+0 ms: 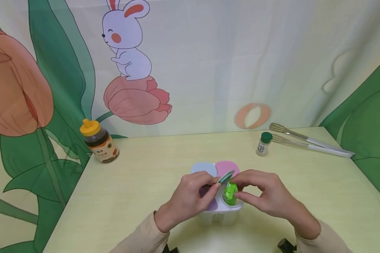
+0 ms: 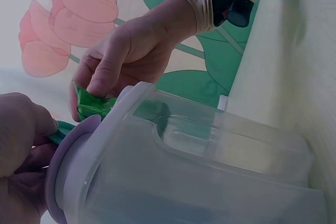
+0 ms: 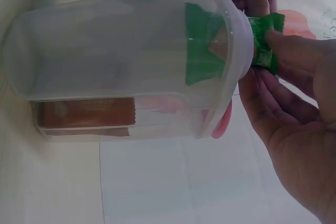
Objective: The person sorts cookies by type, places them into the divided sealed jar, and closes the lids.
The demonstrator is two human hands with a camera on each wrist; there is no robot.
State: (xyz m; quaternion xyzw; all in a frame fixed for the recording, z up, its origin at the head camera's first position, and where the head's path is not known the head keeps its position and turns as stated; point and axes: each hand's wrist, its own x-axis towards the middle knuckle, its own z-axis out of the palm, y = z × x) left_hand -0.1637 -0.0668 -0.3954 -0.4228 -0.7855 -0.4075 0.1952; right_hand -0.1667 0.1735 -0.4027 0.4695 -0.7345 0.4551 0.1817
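A white translucent container (image 1: 220,218) with several compartments stands at the front middle of the table. My left hand (image 1: 193,195) pinches a small green lid (image 1: 226,177), raised and tilted above one round opening. At that opening my right hand (image 1: 270,192) pinches a bright green wrapped packet (image 1: 230,194) between thumb and fingers. In the right wrist view, the packet (image 3: 265,43) is partly inside the compartment, its lower part showing through the wall. Blue (image 1: 204,168), pink (image 1: 227,167) and purple (image 1: 213,205) lids sit on the other compartments.
A brown packet (image 3: 89,114) shows inside another compartment. At the back left stands a honey bottle (image 1: 102,144) with a yellow cap. A green-capped spice jar (image 1: 264,144) and metal tongs (image 1: 313,144) with white handles are at the back right. A printed curtain (image 1: 196,70) hangs behind.
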